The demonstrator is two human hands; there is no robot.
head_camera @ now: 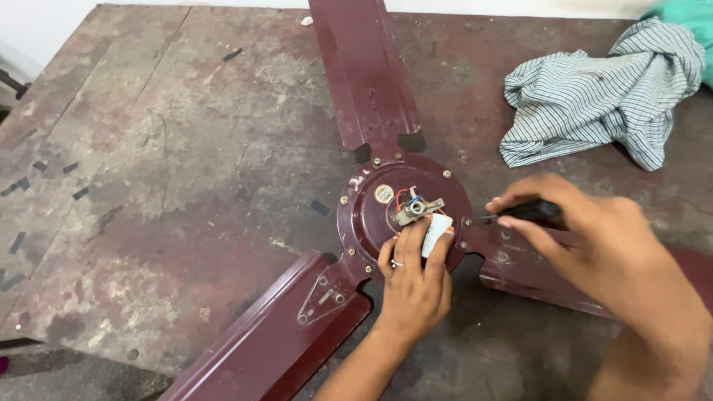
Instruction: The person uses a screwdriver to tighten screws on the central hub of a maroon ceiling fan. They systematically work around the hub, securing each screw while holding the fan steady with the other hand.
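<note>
Left hand (412,286) pinching a small white capacitor (437,232) between thumb and fingers, just below the hub's centre. Right hand (587,238) clenched round a black-handled screwdriver (531,214), thin shaft aimed left at a screw (467,221) on the hub's right edge; tip at or just beside that screw, actual contact too small to tell.

From the left: worn, stained table (148,186) with dark scraps of tape scattered along its left part. Then a maroon ceiling fan lying flat near the table's middle, lower-left blade (282,334) running toward the near edge, bracket and screws visible at its root. Round hub (364,215) next, rim screws seemingly all in place, a small round label left of centre. At the centre, a metal shaft fitting (416,209) with red and blue wires (405,197) exposed, leading toward the capacitor. Top blade (364,74) pointing away, bolted on. Right blade (535,267) partly hidden under the right hand. Farther right, a crumpled striped cloth (601,96) lying well apart from the fan, a bit of green fabric (687,18) behind it in the corner.

Judging by this: blades all attached, wiring bare, capacitor loose in hand rather than fixed, screw work on the hub's right side in progress. Loosening or tightening: cannot tell.
</note>
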